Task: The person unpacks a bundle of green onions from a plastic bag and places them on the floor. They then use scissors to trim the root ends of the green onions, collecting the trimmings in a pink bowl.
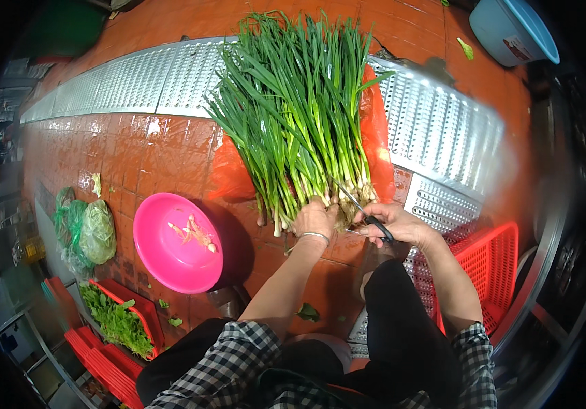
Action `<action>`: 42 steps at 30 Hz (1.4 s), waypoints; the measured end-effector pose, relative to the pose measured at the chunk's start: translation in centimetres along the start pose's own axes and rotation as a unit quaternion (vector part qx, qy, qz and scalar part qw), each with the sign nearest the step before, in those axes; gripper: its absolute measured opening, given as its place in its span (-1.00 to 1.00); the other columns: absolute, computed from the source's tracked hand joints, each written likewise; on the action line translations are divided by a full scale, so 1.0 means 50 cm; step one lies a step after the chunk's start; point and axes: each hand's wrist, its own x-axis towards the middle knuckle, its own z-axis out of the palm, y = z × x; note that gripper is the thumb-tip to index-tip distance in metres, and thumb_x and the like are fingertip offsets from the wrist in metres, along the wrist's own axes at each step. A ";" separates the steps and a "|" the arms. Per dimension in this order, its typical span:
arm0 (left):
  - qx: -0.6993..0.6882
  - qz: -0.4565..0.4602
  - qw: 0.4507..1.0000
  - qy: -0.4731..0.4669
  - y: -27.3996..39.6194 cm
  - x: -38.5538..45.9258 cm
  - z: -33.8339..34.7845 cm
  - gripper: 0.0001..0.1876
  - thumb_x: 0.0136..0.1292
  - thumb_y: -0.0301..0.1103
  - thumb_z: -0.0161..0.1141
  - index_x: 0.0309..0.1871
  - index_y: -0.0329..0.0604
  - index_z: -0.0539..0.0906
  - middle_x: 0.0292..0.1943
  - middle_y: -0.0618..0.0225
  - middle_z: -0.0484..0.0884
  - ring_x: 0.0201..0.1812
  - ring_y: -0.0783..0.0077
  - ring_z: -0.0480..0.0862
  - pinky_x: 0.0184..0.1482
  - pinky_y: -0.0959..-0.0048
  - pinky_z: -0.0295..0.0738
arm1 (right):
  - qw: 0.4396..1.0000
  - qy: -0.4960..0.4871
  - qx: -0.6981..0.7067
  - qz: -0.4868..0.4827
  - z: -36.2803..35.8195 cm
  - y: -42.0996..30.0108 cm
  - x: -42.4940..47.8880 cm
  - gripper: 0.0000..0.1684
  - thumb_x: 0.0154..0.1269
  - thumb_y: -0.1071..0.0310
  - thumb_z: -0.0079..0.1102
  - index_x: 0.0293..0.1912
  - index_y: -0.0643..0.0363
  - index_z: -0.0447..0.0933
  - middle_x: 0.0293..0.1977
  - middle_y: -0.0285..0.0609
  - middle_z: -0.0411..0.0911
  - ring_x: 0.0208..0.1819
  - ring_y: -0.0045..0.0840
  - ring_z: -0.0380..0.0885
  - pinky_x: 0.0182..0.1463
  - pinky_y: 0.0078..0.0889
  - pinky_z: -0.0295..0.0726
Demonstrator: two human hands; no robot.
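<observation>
A large pile of green garlic stalks [298, 102] lies on a red plastic bag [376, 138] on the floor, with the leaves pointing away from me and the rooty white ends towards me. My left hand [316, 221] is closed around stalks near their root ends. My right hand [393, 223] holds black-handled scissors [373, 220], their blades spread around a tuft of roots [346, 214]. To the left of my left hand stands a pink plastic basin [178, 271] with a few root trimmings and small bulb ends [194, 234] inside.
Perforated metal drain covers [124, 79] cross the red tiled floor. A red plastic basket [497, 271] stands at right, a light blue basin [503, 36] at upper right. Left are bagged vegetables [98, 232] and a red crate of leafy greens [119, 322]. Leaf scraps [308, 312] lie near my feet.
</observation>
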 end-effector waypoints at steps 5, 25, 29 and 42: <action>-0.387 -0.103 0.913 -0.079 -0.092 0.000 0.024 -0.67 0.15 -0.16 0.30 -0.11 -0.14 0.53 -0.48 0.17 0.64 -0.50 0.34 0.59 -0.45 0.33 0.49 | 0.999 -0.040 -0.021 0.021 0.004 0.002 0.012 -0.54 0.22 0.17 0.37 0.03 0.13 0.48 -0.44 -0.36 0.48 -0.55 -0.76 0.47 -0.42 -0.73 0.47; -0.617 -0.143 0.771 -0.069 -0.102 -0.106 -0.043 -0.85 0.18 -0.54 0.33 -0.25 -0.22 0.57 -0.55 0.49 0.52 -0.69 0.71 0.32 -0.70 0.60 0.23 | 0.899 -0.088 -0.423 0.073 0.011 -0.118 0.042 -0.34 -0.01 -0.08 0.41 0.07 0.01 0.56 -0.25 -0.27 0.65 -0.20 -0.53 0.58 -0.09 -0.47 0.52; -0.607 -0.153 0.778 -0.060 -0.091 -0.111 -0.052 -0.85 0.16 -0.55 0.35 -0.26 -0.23 0.57 -0.58 0.53 0.47 -0.69 0.72 0.32 -0.71 0.61 0.21 | 0.886 -0.084 -0.449 0.074 0.009 -0.109 0.045 -0.38 -0.03 -0.08 0.41 0.00 0.03 0.60 -0.29 -0.28 0.65 -0.24 -0.53 0.58 -0.13 -0.47 0.52; -0.624 -0.146 0.762 -0.088 -0.102 -0.108 -0.050 -0.87 0.16 -0.53 0.34 -0.34 -0.18 0.57 -0.61 0.54 0.45 -0.69 0.70 0.31 -0.69 0.60 0.21 | 0.934 -0.076 -0.330 0.112 0.030 -0.092 0.054 -0.57 0.08 0.06 0.39 -0.13 0.12 0.62 -0.53 -0.32 0.60 -0.57 -0.69 0.54 -0.49 -0.57 0.51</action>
